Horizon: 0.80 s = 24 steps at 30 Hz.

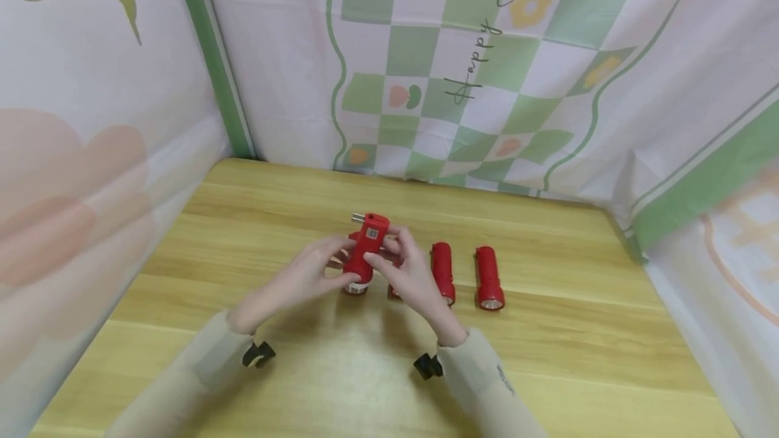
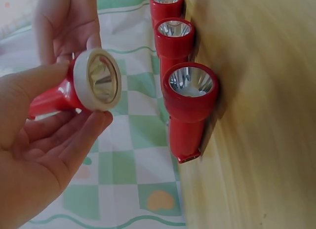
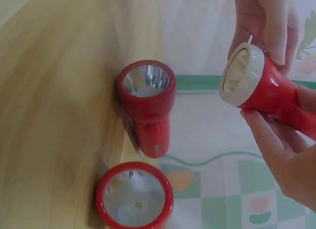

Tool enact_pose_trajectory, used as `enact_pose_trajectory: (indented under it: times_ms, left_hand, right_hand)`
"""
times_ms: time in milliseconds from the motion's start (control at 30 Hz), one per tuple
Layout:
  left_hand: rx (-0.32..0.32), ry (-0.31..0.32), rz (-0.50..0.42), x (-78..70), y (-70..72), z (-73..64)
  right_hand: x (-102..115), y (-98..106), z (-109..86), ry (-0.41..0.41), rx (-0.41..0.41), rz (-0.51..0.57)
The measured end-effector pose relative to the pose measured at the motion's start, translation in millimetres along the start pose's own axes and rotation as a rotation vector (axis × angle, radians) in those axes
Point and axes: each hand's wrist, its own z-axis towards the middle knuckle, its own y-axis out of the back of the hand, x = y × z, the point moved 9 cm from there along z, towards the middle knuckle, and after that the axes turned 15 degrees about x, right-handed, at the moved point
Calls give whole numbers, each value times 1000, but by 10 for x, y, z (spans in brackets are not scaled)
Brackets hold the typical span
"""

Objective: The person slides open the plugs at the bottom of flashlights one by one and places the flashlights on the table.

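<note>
Both hands hold a red flashlight (image 1: 368, 242) above the table, its tail up and its lens end, ringed in white, tilted down. Two metal prongs (image 1: 358, 218) stick out sideways near its tail. The left hand (image 1: 307, 279) pinches it by the head, with the thumb and fingers at the white ring (image 2: 85, 83). Around the body from the other side, the right hand (image 1: 410, 276) grips it, thumb across the front. In the right wrist view the lens (image 3: 237, 71) faces left, between the two hands.
Several other red flashlights lie on the wooden table (image 1: 578, 343), including one at the far right (image 1: 489, 279) and one beside it (image 1: 443, 269). Others are partly hidden behind the hands. A patterned cloth (image 1: 286, 86) hangs along the back and sides.
</note>
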Motion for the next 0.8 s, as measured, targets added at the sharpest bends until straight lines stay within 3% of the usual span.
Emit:
enact_pose_trajectory:
  times_ms: [133, 533, 667, 800]
  left_hand:
    - [-35, 19, -23, 53, 27, -45]
    - [-84, 83, 56, 129, 57, -133]
    - [-86, 96, 61, 156, 63, -147]
    - [-88, 118, -2, 237, 85, -160]
  right_hand:
    - [-72, -35, 83, -55, -2, 100]
    - [-192, -124, 256, -127, -44, 153]
    - [-263, -151, 290, -163, -50, 115]
    - [-266, -182, 333, -182, -59, -10]
